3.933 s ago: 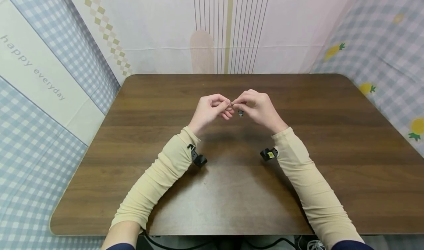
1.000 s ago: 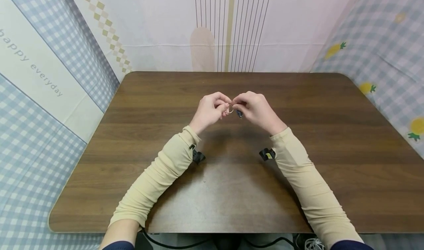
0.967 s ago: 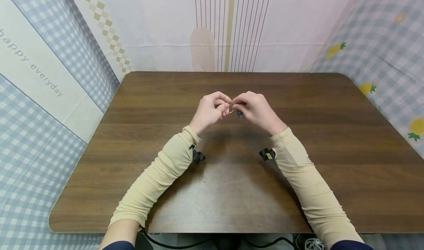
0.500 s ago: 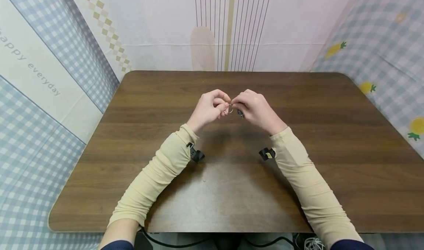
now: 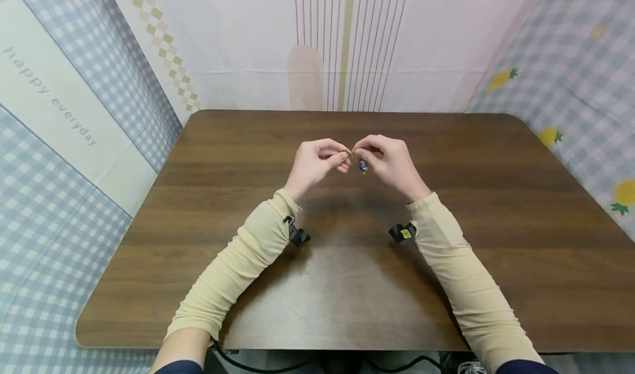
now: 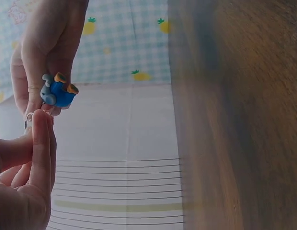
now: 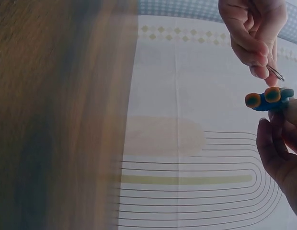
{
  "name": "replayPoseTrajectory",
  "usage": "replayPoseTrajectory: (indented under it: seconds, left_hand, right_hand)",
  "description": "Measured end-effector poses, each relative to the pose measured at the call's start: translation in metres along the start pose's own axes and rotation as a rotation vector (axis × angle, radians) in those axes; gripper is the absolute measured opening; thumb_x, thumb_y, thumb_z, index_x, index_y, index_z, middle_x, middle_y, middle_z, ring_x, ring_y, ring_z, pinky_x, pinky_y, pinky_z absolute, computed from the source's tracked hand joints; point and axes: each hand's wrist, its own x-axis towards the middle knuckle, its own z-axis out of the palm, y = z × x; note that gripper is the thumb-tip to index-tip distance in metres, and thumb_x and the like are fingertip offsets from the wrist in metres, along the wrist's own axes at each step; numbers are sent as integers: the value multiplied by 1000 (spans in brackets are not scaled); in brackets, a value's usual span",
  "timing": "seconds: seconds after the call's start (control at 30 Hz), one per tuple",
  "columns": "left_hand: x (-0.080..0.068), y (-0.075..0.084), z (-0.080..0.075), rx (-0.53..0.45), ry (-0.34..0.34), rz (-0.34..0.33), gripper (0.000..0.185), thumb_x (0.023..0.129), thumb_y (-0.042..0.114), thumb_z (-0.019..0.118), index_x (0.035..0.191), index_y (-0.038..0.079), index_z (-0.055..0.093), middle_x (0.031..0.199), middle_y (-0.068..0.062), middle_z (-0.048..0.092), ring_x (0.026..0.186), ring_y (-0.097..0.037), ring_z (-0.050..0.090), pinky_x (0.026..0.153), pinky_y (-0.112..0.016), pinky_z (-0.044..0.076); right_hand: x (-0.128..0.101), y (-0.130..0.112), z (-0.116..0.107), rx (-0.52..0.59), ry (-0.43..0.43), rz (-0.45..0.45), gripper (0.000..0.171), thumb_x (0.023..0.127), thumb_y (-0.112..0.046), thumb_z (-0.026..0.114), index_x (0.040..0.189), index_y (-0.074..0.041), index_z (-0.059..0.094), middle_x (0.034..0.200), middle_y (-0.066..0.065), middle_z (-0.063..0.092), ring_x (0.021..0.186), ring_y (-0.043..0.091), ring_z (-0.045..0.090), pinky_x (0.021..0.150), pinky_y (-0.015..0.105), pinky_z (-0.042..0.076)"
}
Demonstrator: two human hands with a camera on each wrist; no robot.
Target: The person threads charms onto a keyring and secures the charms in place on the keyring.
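Note:
My left hand point(image 5: 317, 164) pinches a thin metal key ring point(image 7: 275, 73) between thumb and index finger above the middle of the table. Close by on the right, my right hand point(image 5: 389, 162) pinches the top of a small figurine charm, its fingertips right at the ring. The charm point(image 6: 62, 96) has a blue body, a grey head and orange feet, and dangles below the right fingers in the head view. In the right wrist view, the orange feet of the charm face the camera. The fingertips hide where ring and charm meet.
A brown wooden table point(image 5: 248, 308) lies under both arms. Behind it hangs a white patterned cloth point(image 5: 238, 43), with blue checked cloth point(image 5: 545, 60) at the sides. Each wrist wears a small black camera point(image 5: 403, 232). A black cable point(image 5: 268, 369) runs beneath the front edge.
The fingertips have drawn slightly apart since half a second ago, with the right hand shifted a little to the right. The charm now hangs more fully in sight. The ring has turned between the fingers.

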Motion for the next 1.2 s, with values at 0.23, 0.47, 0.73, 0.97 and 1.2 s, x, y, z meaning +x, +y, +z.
replayPoseTrajectory:
  seconds: [0.23,0.47,0.73,0.97,1.2]
  left_hand:
    - [-2,2,0,28,58,31,10,88,2,68,90,-8,68,81,-26,72,55,-9,67,61,-35,60]
    - [-3,4,1,93,100,84,8,88,1,67,86,-7,68,75,-24,71,50,-8,64,55,-31,59]
    - [-5,3,1,143,148,81,8,89,0,66,86,-6,69,77,-23,72,50,-8,63,54,-32,58]
    - [-4,5,3,141,199,112,8,89,0,64,86,-6,69,77,-21,73,50,-12,65,52,-33,58]
    - [-2,1,2,20,130,114,11,91,1,63,91,-10,65,82,-27,71,53,-7,65,57,-34,59]
  right_hand:
    - [-1,-3,4,40,-30,27,5,87,-6,70,90,-2,72,80,10,71,67,10,54,65,12,44]
    - [-1,-4,5,57,-49,65,6,87,-7,70,91,-2,72,83,11,72,69,10,55,65,15,45]
    - [-1,-7,9,65,-53,89,7,87,-7,70,90,-1,73,84,11,72,69,11,57,64,12,45]
    - [1,-9,7,81,-48,123,9,86,-10,72,90,-2,74,83,12,73,68,7,59,64,10,46]
    - [2,-6,4,106,-71,172,12,89,-14,70,93,-3,73,85,12,73,70,3,59,67,11,47]
